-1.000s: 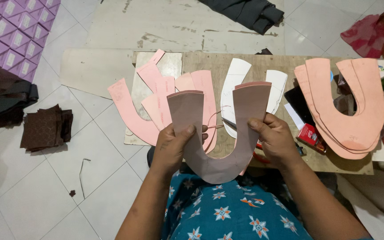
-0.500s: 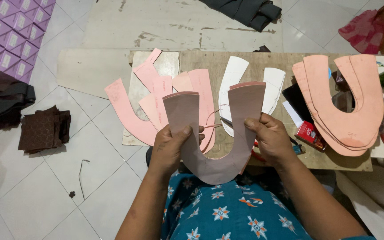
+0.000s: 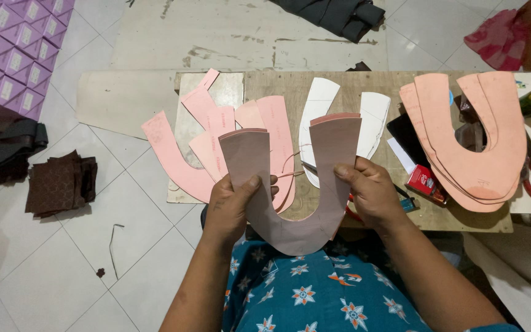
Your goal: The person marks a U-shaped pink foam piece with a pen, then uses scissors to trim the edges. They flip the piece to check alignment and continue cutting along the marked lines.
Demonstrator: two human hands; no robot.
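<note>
- A mauve U-shaped piece [image 3: 290, 184] is held upright above the near edge of the table [image 3: 278, 86], over the lap, its two arms pointing away from the person.
- The left arm of the piece is pinched by the left hand [image 3: 232, 206], thumb on the near face and fingers behind.
- The right arm of the piece is gripped by the right hand [image 3: 370, 193], closed around its outer edge.
- A fan of pink U-shaped pieces [image 3: 216, 141] is spread over the left part of the table, partly hidden behind the held piece.
- Two white curved pieces [image 3: 321, 110] are laid near the middle of the table.
- A stack of larger pink U-shaped pieces [image 3: 462, 135] is set at the right end of the table, with a small red box [image 3: 424, 182] just beside its near-left edge.
- A pile of dark brown squares [image 3: 59, 183] is seen on the floor, well apart from the table's left edge.
</note>
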